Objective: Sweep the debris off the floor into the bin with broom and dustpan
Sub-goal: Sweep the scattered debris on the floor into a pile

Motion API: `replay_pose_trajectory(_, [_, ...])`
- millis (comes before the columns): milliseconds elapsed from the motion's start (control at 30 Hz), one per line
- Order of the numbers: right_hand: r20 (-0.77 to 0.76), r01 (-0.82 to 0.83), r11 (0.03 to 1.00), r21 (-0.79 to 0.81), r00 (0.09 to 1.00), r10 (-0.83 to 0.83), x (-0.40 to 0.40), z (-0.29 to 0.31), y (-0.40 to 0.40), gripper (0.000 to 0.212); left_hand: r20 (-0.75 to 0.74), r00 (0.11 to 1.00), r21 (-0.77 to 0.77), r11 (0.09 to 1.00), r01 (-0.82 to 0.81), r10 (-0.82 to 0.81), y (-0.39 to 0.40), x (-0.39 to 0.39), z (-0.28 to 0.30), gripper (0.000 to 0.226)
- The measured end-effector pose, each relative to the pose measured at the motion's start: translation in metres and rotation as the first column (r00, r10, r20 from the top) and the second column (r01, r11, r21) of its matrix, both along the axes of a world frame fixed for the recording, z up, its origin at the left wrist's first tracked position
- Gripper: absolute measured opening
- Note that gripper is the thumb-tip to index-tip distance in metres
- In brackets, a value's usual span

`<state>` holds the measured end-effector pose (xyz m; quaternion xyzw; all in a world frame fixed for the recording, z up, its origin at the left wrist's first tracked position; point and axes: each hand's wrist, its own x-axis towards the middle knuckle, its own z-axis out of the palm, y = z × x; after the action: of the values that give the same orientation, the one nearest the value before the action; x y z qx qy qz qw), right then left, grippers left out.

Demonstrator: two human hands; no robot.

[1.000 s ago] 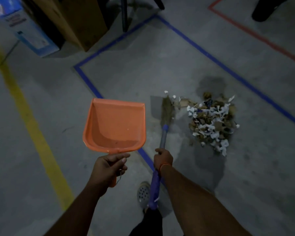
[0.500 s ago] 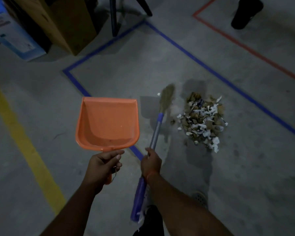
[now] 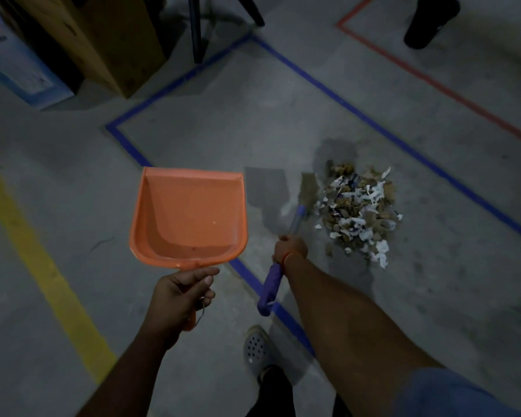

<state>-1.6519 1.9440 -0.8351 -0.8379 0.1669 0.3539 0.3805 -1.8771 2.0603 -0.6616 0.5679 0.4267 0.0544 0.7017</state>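
My left hand (image 3: 179, 294) grips the handle of an orange dustpan (image 3: 190, 216), which is held above the floor with nothing but a speck inside. My right hand (image 3: 289, 249) grips the purple handle of a small broom (image 3: 306, 192). The broom's straw head touches the left edge of a debris pile (image 3: 357, 207) of white paper scraps and brown bits on the grey floor. A black bin (image 3: 430, 19) stands at the far upper right, beyond a red tape line.
Blue tape (image 3: 373, 127) outlines a rectangle round the pile; a yellow line (image 3: 42, 266) runs on the left. A cardboard box (image 3: 97, 40) and a blue-white box (image 3: 15, 64) stand at the upper left, with dark stand legs (image 3: 196, 28) beside them. My shoe (image 3: 256, 347) is below.
The broom head has swept rightwards against the pile, gathering the loose scraps on its left. The view has shifted, bringing the black bin more into sight. The dustpan stays held up.
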Motion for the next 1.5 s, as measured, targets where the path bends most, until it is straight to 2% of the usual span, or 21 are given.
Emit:
replay_pose_trajectory(133, [0.043,0.029,0.998,-0.064,0.999,-0.026,-0.028,0.029,-0.050,0.030,0.006,1.000,-0.021,1.000,0.022,-0.021,-0.016,0.009,0.003,0.018])
replay_pose_trajectory(333, [0.090,-0.165,0.983,-0.076,0.981,0.171,-0.094,0.062,-0.132,0.038,0.024,0.998,-0.034,0.997,0.063,-0.063,-0.053,0.029,0.018,0.018])
replay_pose_trajectory(533, [0.000,-0.257,0.965,0.054,0.966,0.257,-0.121,0.072,-0.170,0.038,0.050,0.994,0.023,0.995,0.096,-0.097,-0.096,0.038,0.037,0.018])
replay_pose_trajectory(767, [0.010,-0.237,0.970,0.056,0.971,0.237,-0.093,0.073,-0.238,0.037,0.052,0.998,0.067,0.998,0.020,-0.024,-0.173,0.025,0.051,0.018])
replay_pose_trajectory(1000, [0.118,-0.338,0.936,0.102,0.938,0.326,-0.048,0.117,-0.394,0.035,0.054,0.997,0.064,0.997,0.051,-0.054,-0.279,0.032,0.058,0.017])
replay_pose_trajectory(1133, [0.171,-0.385,0.916,0.116,0.916,0.363,-0.029,0.149,-0.487,0.030,0.064,0.992,0.070,0.992,0.101,-0.105,-0.324,0.055,0.059,0.016])
replay_pose_trajectory(1267, [0.183,-0.350,0.923,0.160,0.929,0.321,-0.013,0.181,-0.555,0.027,0.087,0.986,0.065,0.988,0.140,-0.145,-0.363,0.086,0.065,0.016])
replay_pose_trajectory(1367, [0.199,-0.345,0.924,0.167,0.929,0.311,0.005,0.188,-0.588,0.032,0.088,0.981,0.021,0.985,0.172,-0.173,-0.386,0.110,0.063,0.016])
replay_pose_trajectory(1500, [0.217,-0.420,0.898,0.127,0.896,0.388,0.053,0.179,-0.620,0.039,0.052,0.984,-0.018,0.985,0.171,-0.170,-0.407,0.149,0.041,0.016])
